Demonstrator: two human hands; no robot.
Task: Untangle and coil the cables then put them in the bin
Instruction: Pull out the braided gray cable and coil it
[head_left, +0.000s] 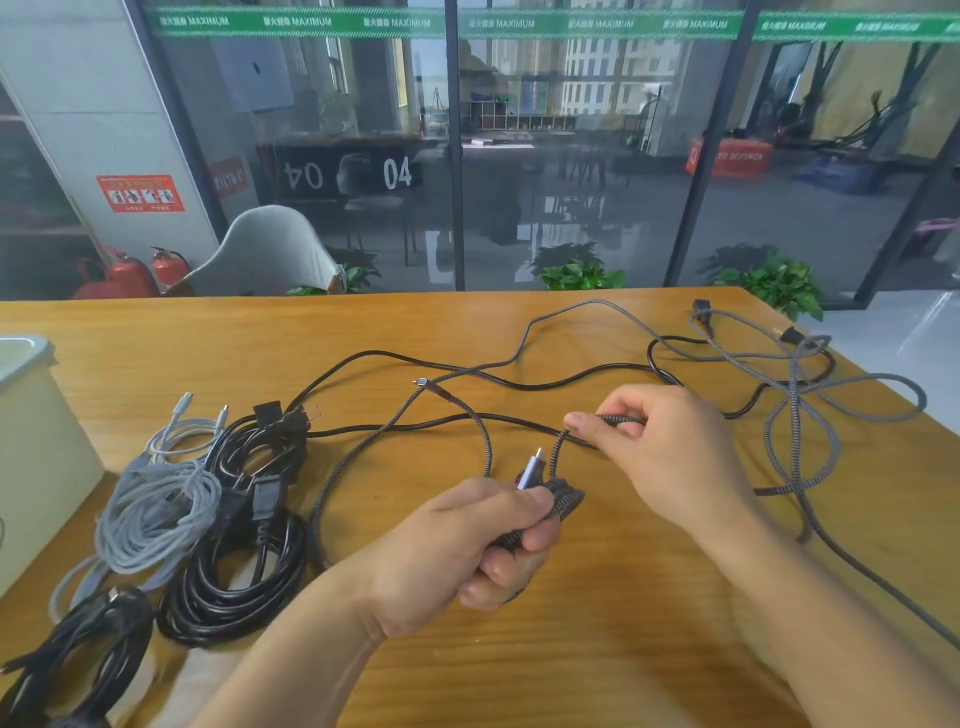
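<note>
Two hands at lower centre: left hand (467, 545) gripping coiled braided cable (558, 501), right hand (660, 447) pinching its strand. Coiled cable bundles (234, 545) lower left on tabletop (519, 649), beside bin (31, 447).

Left grip (467, 545) clenched; right grip (649, 447) pinching.

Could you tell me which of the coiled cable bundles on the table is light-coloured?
The pale grey braided bundle, nearest the bin; the other bundles are black.

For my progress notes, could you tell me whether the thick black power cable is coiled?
Coiled: the thick black power cable lies in stacked loops on the wooden table.
</note>
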